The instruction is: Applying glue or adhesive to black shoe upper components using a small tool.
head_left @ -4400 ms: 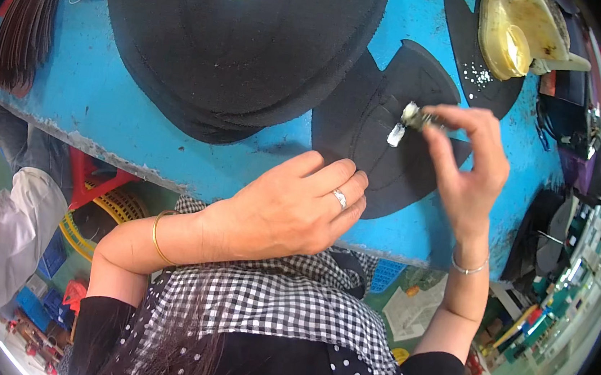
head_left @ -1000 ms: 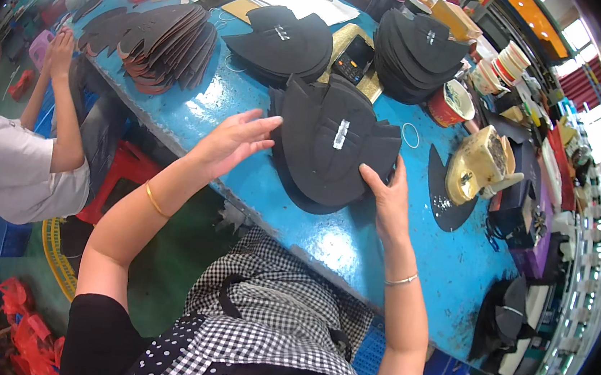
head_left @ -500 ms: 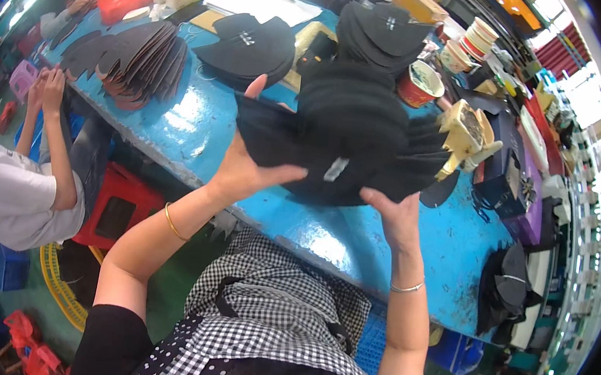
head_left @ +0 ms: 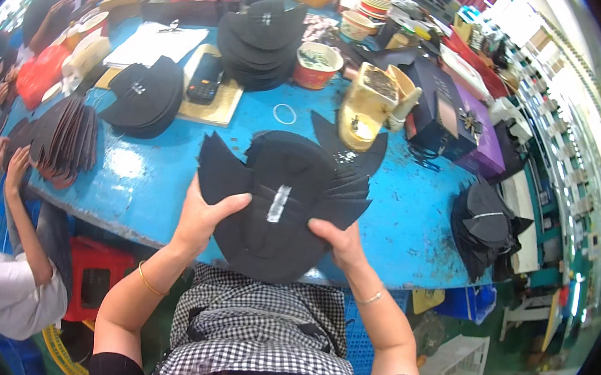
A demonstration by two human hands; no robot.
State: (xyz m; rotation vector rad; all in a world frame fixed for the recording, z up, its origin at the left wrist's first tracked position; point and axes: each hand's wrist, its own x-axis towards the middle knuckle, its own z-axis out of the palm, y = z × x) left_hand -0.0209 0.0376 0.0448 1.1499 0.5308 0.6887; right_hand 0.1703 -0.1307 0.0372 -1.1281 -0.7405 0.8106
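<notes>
I hold a fanned stack of black winged cut pieces point(head_left: 281, 200) up off the blue table point(head_left: 412, 227), close to my chest. My left hand point(head_left: 205, 218) grips the stack's left edge, thumb on top. My right hand point(head_left: 339, 240) grips its lower right edge. A small white label point(head_left: 278, 203) sits on the top piece. One flat black piece point(head_left: 351, 149) lies on the table just behind the stack.
Other black stacks lie at the left point(head_left: 143, 96), back centre point(head_left: 264, 36) and right edge point(head_left: 485, 227). A yellow glue tub point(head_left: 370, 104), red cup point(head_left: 318, 65), phone point(head_left: 204, 77) and purple box point(head_left: 482, 143) stand behind. A person in white point(head_left: 2, 282) sits at my left.
The stack lay on the table a second ago under both my hands. I have picked it up and drawn it toward me. My view has shifted to the right along the table.
</notes>
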